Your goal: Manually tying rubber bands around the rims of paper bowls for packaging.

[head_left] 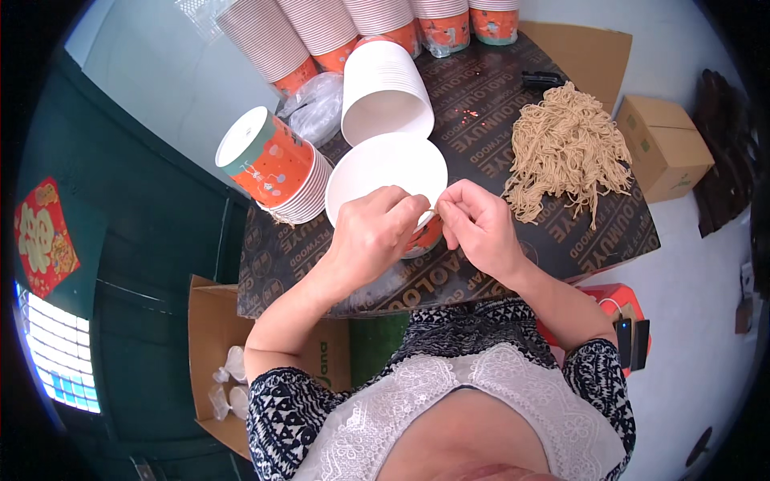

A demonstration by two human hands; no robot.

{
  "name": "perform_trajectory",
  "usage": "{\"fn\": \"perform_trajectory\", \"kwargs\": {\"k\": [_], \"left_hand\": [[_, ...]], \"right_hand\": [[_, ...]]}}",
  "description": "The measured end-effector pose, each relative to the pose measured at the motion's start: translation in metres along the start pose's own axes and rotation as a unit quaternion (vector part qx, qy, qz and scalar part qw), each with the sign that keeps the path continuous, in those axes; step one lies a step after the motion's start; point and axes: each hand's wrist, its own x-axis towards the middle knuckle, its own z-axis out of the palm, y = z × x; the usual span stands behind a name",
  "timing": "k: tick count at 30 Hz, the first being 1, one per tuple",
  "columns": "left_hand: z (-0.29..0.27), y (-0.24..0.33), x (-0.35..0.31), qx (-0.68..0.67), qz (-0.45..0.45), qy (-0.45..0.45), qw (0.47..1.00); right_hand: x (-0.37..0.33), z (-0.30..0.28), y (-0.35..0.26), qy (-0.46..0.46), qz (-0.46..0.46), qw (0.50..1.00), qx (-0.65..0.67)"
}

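Observation:
A white-lined paper bucket (pixel 385 164) with an orange printed outside stands tilted near the table's front edge, its mouth turned up. At its right rim my left hand (pixel 370 228) is closed in a pinch. Close beside it, my right hand (pixel 483 230) pinches too, thumb against forefinger. A short piece of tan cord (pixel 432 212) shows between the fingertips; most of it is hidden by the hands. To the right lies a loose heap of tan cords (pixel 568 144). A stack of orange buckets (pixel 277 172) leans at the left, with cord hanging at its lower rim.
Behind the bucket, a nested stack of white buckets (pixel 385 96) lies on its side. Taller bucket stacks (pixel 269 44) line the dark table's (pixel 473 290) back. A crumpled clear bag (pixel 318 110) and a black object (pixel 543 78) rest there. Cardboard boxes (pixel 670 152) and a red stool (pixel 634 309) flank the table.

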Motion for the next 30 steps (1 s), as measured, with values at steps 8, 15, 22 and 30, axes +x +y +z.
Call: {"fn": "perform_trajectory", "kwargs": {"k": [8,15,22,30], "left_hand": [[0.007,-0.004,-0.005,-0.118,-0.096,0.013,0.988],[0.004,0.001,0.003,-0.191,-0.141,-0.036,0.971],[0.001,0.010,0.006,-0.208,-0.240,-0.074,0.945],[0.001,0.010,0.006,-0.205,-0.234,-0.074,0.947]], "right_hand": [[0.002,0.001,-0.004,-0.018,0.052,0.996,0.064],[0.003,0.000,0.006,-0.024,0.066,0.993,0.093],[-0.002,-0.003,-0.003,-0.029,0.079,0.992,0.099],[-0.013,-0.001,-0.002,-0.010,0.024,0.999,0.024]]}}
